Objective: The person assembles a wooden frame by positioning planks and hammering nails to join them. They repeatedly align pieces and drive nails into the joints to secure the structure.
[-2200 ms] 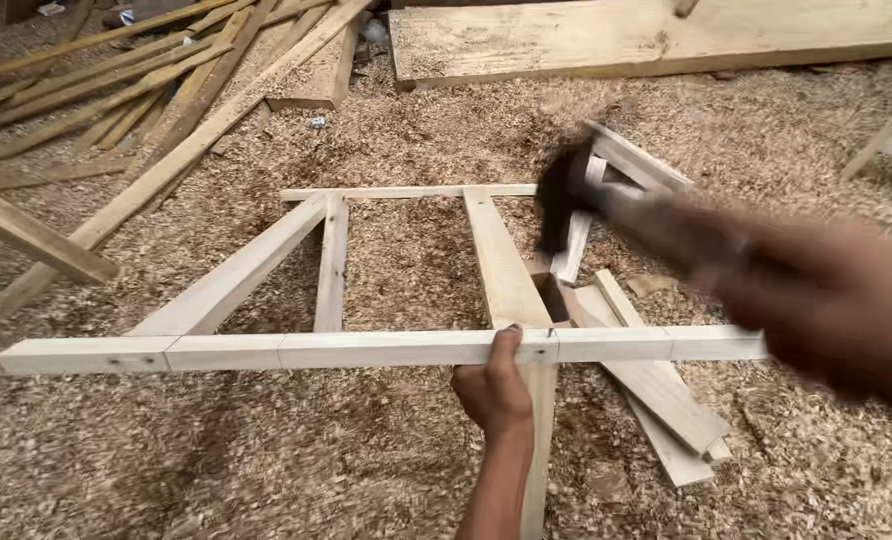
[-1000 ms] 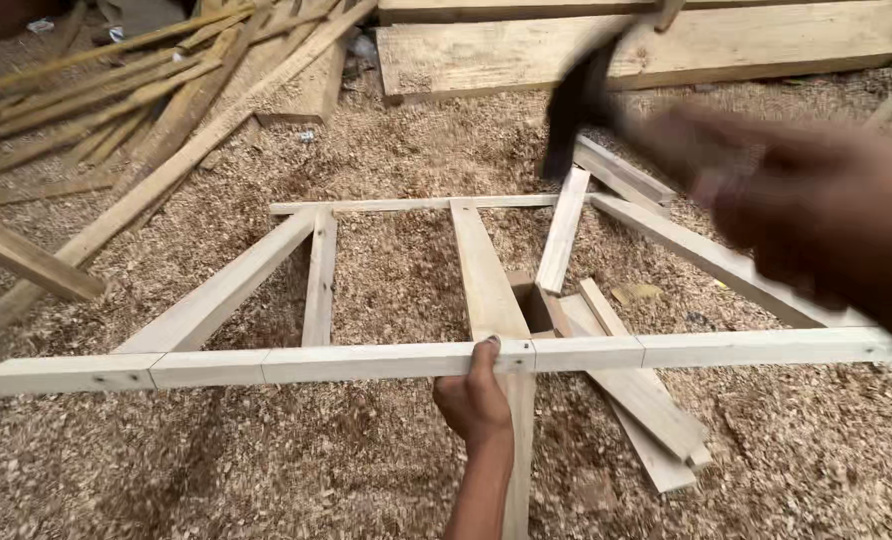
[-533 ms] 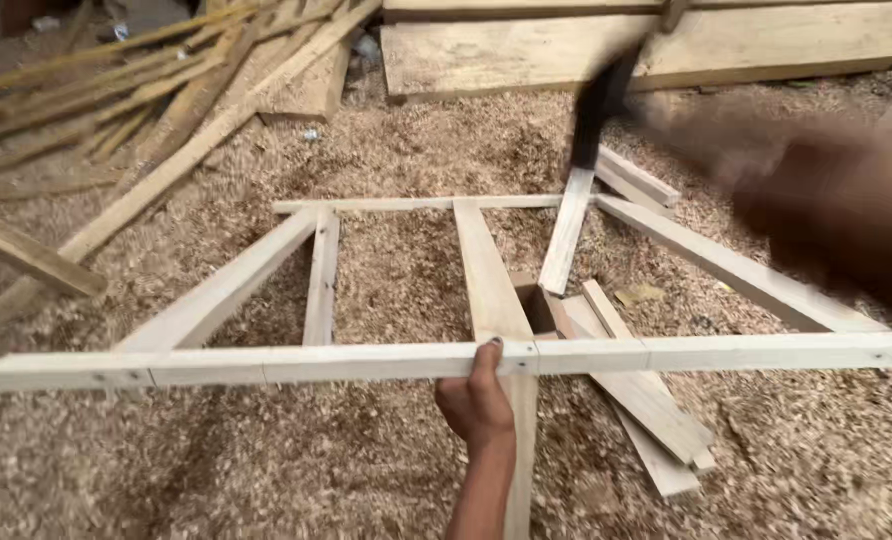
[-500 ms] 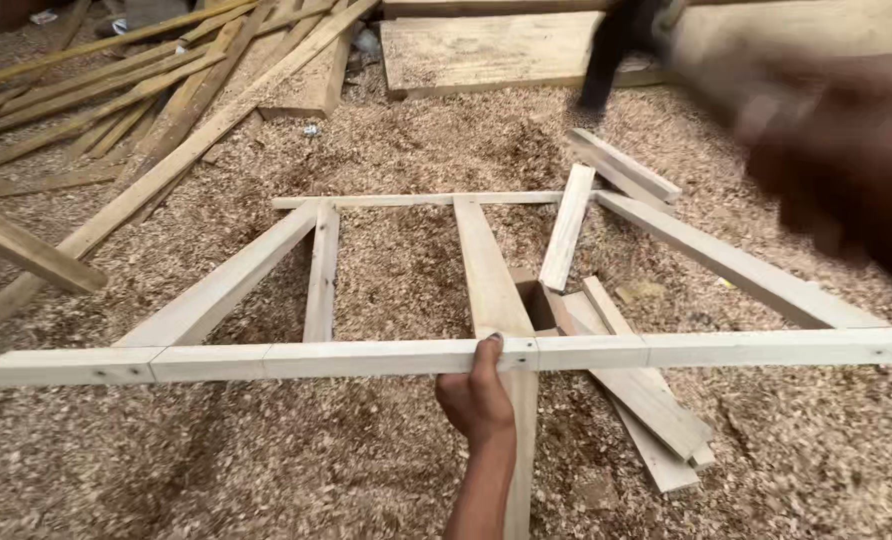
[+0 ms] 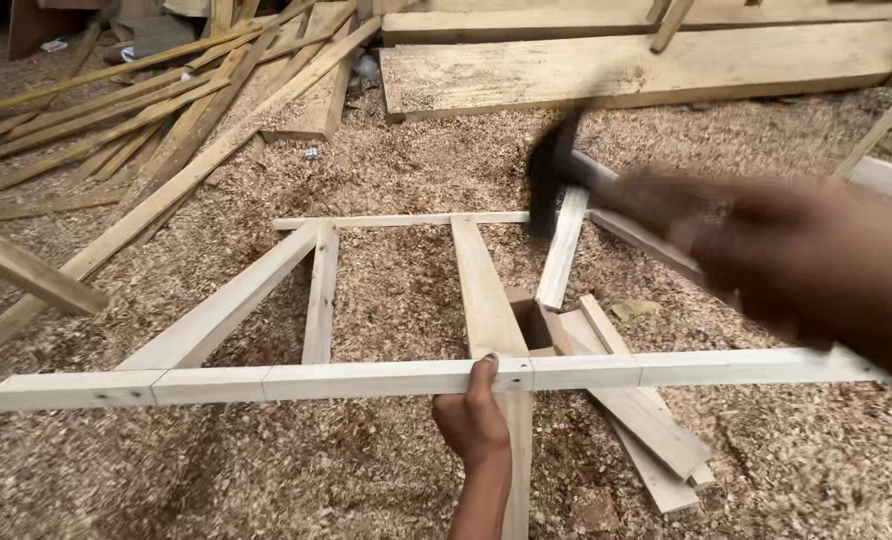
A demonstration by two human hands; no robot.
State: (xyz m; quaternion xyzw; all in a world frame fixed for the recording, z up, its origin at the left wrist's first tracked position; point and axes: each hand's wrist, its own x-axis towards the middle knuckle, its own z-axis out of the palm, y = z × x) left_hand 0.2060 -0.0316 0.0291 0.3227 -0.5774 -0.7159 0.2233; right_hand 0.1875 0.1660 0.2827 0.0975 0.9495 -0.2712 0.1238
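I am looking down at a wooden frame (image 5: 386,378) lying flat on a floor thick with sawdust (image 5: 266,470). My left hand (image 5: 476,425) is closed around the near rail of the frame, right where the middle slat (image 5: 481,290) is meeting it. The thumb is lying on top of the rail and the fingers are curling under its near edge.

My right hand (image 5: 816,270) is blurry. It is wrapped tight around the handle of a hammer (image 5: 556,175). The dark hammer head is hanging up in the air, over the far rail and well apart from my left hand. It is touching nothing.

The near rail is running almost from the left edge to the right edge of my view. Between the slats I am seeing open gaps with only sawdust in them. Some loose short boards (image 5: 626,420) are lying under the right part of the frame, crowding that side. Long planks (image 5: 116,110) are piling up at the far left, and a wide board (image 5: 646,65) is lying across the back. The near sawdust around my left hand is open room.
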